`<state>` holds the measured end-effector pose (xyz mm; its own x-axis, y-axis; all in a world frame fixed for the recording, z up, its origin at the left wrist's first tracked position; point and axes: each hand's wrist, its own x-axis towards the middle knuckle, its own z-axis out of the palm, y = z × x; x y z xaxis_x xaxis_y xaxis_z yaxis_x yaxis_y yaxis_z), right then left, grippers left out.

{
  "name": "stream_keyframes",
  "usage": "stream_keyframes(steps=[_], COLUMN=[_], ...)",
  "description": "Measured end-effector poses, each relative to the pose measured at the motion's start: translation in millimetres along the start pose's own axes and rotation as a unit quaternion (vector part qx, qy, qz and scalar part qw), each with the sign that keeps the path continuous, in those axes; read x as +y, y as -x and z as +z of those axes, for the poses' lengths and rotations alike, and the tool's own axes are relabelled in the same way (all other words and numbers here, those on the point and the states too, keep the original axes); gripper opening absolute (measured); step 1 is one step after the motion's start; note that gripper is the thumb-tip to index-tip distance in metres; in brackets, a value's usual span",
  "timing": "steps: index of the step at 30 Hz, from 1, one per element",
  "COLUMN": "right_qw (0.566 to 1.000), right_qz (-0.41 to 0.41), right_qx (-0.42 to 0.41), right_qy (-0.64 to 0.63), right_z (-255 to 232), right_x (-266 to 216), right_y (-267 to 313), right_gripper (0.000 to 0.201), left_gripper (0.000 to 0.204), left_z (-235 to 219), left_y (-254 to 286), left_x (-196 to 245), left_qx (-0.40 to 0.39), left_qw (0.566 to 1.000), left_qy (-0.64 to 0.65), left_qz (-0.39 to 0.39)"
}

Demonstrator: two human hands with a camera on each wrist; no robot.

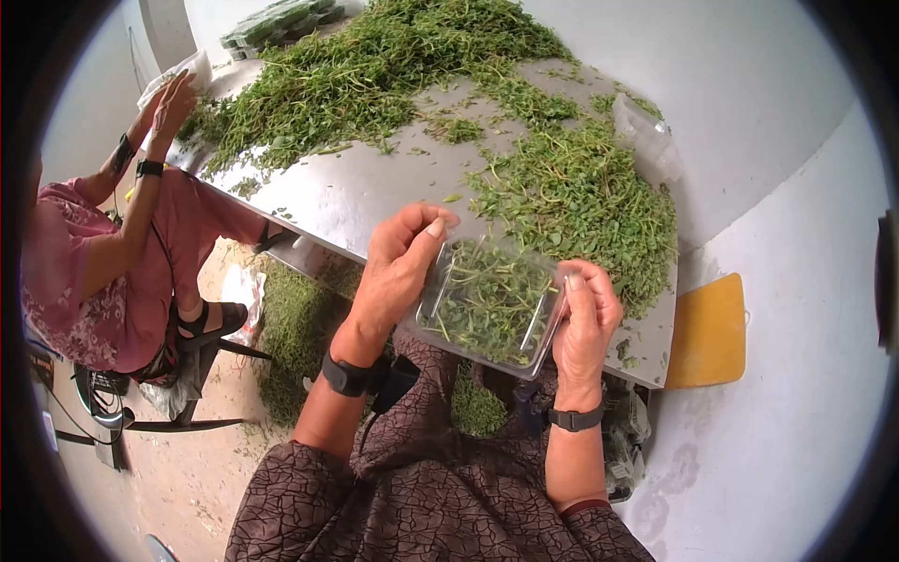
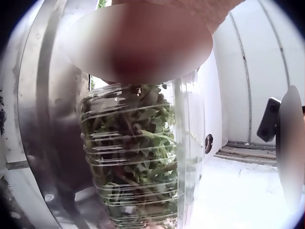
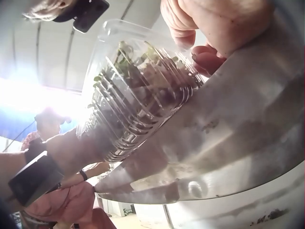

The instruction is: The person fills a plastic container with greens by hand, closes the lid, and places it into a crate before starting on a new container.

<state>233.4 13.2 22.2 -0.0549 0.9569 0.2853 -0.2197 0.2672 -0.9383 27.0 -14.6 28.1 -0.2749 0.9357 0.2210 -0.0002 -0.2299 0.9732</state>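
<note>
A clear plastic box [image 1: 487, 304] full of green sprigs is held up over the lap, in front of the table's near edge. My left hand [image 1: 398, 272] pinches its left upper corner between thumb and fingers. At the right side my right hand [image 1: 585, 323] grips the rim, thumb on top. The lid looks closed over the greens in the head view. Ribbed walls of the box [image 2: 138, 157] and stems behind them show in the left wrist view. In the right wrist view the box [image 3: 138, 90] is tilted, with my right hand [image 3: 219, 28] at its upper end.
Heaps of greens [image 1: 581, 197] cover much of the metal table [image 1: 365, 192]. Empty-looking clear boxes [image 1: 646, 140] stand at the right edge, filled packs [image 1: 281, 28] at the back left. Another person [image 1: 103, 253] sits at left. A yellow stool [image 1: 709, 332] stands right; greens [image 1: 300, 328] lie below.
</note>
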Motion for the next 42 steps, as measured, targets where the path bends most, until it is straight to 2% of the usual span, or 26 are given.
stream_keyframes(steps=[11, 14, 17, 19, 22, 24, 26, 27, 28, 30, 32, 34, 36, 37, 38, 40, 42], right_qw=[0.998, 0.997, 0.996, 0.996, 0.999, 1.0, 1.0, 0.999, 0.999, 0.998, 0.997, 0.996, 0.997, 0.997, 0.997, 0.998, 0.999], right_qz=[-0.053, -0.061, -0.054, -0.046, -0.017, 0.003, -0.001, -0.003, -0.003, -0.007, -0.007, -0.012, -0.011, -0.011, -0.014, 0.0, 0.008], right_qx=[-0.013, -0.008, -0.018, -0.026, -0.023, 0.009, 0.022, 0.033, 0.036, 0.056, 0.068, 0.088, 0.082, 0.075, 0.076, 0.061, 0.043], right_qy=[0.037, 0.052, 0.065, 0.067, 0.028, 0.009, 0.016, 0.022, 0.019, 0.028, 0.019, 0.01, 0.008, 0.009, 0.008, -0.013, -0.009], right_z=[-1, -2, -3, -4, 2, 3, 4, 3, 3, 4, 6, 7, 8, 8, 7, 4, 1], right_x=[5, 8, 6, 3, 4, 7, 7, 7, 7, 8, 10, 11, 10, 9, 9, 11, 8], right_y=[0, 0, -1, -1, -1, -2, -4, -4, -4, -5, -7, -8, -7, -6, -6, -5, -3], right_gripper=[0.022, 0.022, 0.021, 0.02, 0.017, 0.015, 0.014, 0.014, 0.014, 0.013, 0.013, 0.012, 0.013, 0.015, 0.015, 0.02, 0.027], left_gripper=[0.024, 0.027, 0.029, 0.031, 0.032, 0.034, 0.039, 0.044, 0.044, 0.045, 0.046, 0.051, 0.056, 0.052, 0.052, 0.046, 0.044], left_z=[-5, -4, -3, -4, -5, -6, -9, -13, -11, -3, 4, 7, 13, 10, 10, 13, 12], left_y=[0, -3, -11, -17, -34, -36, -33, -22, -11, 13, 36, 49, 46, 42, 40, 34, 26], left_x=[4, 5, 1, 7, -1, -1, -4, -6, -3, 6, -1, -11, -21, -22, -20, -13, -17], left_qx=[-0.043, -0.061, -0.057, -0.07, -0.084, -0.09, -0.016, 0.027, 0.024, 0.127, 0.134, 0.084, 0.077, 0.069, 0.068, 0.093, 0.104], left_qw=[0.999, 0.997, 0.998, 0.997, 0.996, 0.993, 0.994, 0.998, 0.998, 0.988, 0.976, 0.966, 0.952, 0.943, 0.943, 0.973, 0.97], left_qy=[-0.008, 0.038, -0.014, 0.002, 0.014, 0.035, 0.081, 0.058, 0.055, -0.017, -0.08, -0.136, -0.206, -0.244, -0.243, -0.153, -0.167], left_qz=[0.003, -0.015, 0.025, -0.018, -0.041, -0.062, -0.066, 0.015, 0.015, 0.092, 0.149, 0.204, 0.214, 0.216, 0.219, 0.144, 0.143])
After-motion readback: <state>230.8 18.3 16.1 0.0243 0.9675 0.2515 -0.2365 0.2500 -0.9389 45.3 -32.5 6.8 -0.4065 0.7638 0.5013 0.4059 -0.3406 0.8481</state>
